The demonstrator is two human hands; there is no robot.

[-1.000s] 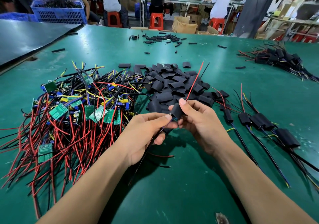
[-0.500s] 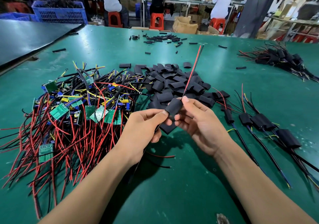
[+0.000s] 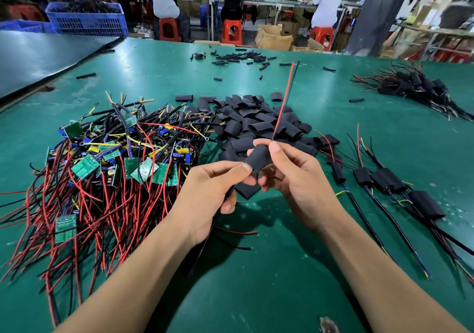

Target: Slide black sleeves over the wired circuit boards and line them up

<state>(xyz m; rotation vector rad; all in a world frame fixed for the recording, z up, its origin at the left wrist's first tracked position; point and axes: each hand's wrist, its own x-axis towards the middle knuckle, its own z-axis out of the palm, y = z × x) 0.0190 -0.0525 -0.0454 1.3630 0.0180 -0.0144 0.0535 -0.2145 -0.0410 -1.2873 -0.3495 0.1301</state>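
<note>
Black sleeve (image 3: 257, 157) held tilted, red and black wires (image 3: 283, 101) protruding above.

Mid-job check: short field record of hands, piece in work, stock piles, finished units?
left hand: pinches lower end of black tubular sleeve
right hand: pinches red and black wire pair at sleeve's upper end
sleeve stock: loose black sleeve pile, beyond hands
board stock: tangled green wired circuit boards, left
finished: sleeved boards in row, right

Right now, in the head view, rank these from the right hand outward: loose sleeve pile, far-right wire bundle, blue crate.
From the right hand:
1. Loose sleeve pile, just behind it.
2. Wire bundle, far right on the table.
3. Blue crate, off the table, back left.
</note>
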